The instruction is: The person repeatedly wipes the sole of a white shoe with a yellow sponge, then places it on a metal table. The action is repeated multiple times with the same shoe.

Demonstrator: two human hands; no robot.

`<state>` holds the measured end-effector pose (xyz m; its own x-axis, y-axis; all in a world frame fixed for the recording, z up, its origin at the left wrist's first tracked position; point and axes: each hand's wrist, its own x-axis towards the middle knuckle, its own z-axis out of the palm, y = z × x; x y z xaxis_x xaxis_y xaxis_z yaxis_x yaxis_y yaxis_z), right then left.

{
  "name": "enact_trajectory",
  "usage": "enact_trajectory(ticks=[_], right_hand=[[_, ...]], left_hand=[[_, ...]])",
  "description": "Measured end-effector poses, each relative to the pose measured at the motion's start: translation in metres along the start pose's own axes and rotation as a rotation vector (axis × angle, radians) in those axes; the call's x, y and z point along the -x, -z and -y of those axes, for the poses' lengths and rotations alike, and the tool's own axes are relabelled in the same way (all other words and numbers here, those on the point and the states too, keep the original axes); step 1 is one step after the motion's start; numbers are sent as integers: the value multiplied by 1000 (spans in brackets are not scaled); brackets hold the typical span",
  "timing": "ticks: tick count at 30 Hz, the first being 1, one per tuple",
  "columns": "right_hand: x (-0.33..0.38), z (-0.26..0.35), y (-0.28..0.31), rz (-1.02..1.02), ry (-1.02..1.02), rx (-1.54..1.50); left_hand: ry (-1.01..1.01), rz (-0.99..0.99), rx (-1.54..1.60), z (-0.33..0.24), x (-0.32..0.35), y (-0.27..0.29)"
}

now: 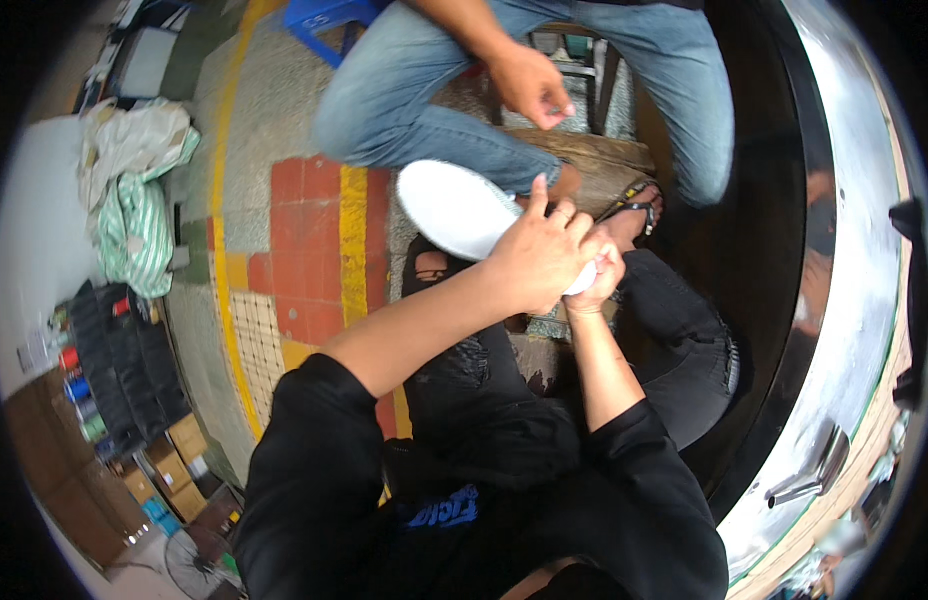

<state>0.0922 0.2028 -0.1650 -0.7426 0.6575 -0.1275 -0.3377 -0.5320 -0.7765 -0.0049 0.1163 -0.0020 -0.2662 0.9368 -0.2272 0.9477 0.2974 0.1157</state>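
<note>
A large white oval piece (454,210) with a smooth face and pale rim slants before me; its exact kind is unclear. My left hand (546,245) reaches across its right end. The thumb is hidden, the index finger points up and the others curve over toward my right hand. My right hand (606,268) is closed next to it, around a small white end (582,279). Whether this end belongs to the oval piece is covered by my hands. My knees in black trousers (674,350) lie below.
Facing me sits a person in blue jeans (414,90), one hand (529,85) hanging over a wooden board (594,165). A blue stool (324,25) stands behind. A dark panel and metal worktop (834,300) run along the right. Sacks (134,220) and cardboard boxes (179,465) are at left.
</note>
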Motion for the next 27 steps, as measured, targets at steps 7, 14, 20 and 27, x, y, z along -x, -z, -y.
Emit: enact_trajectory(ticks=[7, 14, 20, 27], right_hand=[[-9, -6, 4, 73, 161, 14], [-9, -7, 5, 44, 171, 51], [-8, -9, 4, 39, 160, -1], [-8, -7, 3, 78, 184, -39]], left_hand=[[701, -888, 526, 48, 98, -15], [450, -1156, 2248, 75, 60, -76], [259, -1322, 2382, 62, 48, -80], [213, -1340, 2383, 61, 46, -82]])
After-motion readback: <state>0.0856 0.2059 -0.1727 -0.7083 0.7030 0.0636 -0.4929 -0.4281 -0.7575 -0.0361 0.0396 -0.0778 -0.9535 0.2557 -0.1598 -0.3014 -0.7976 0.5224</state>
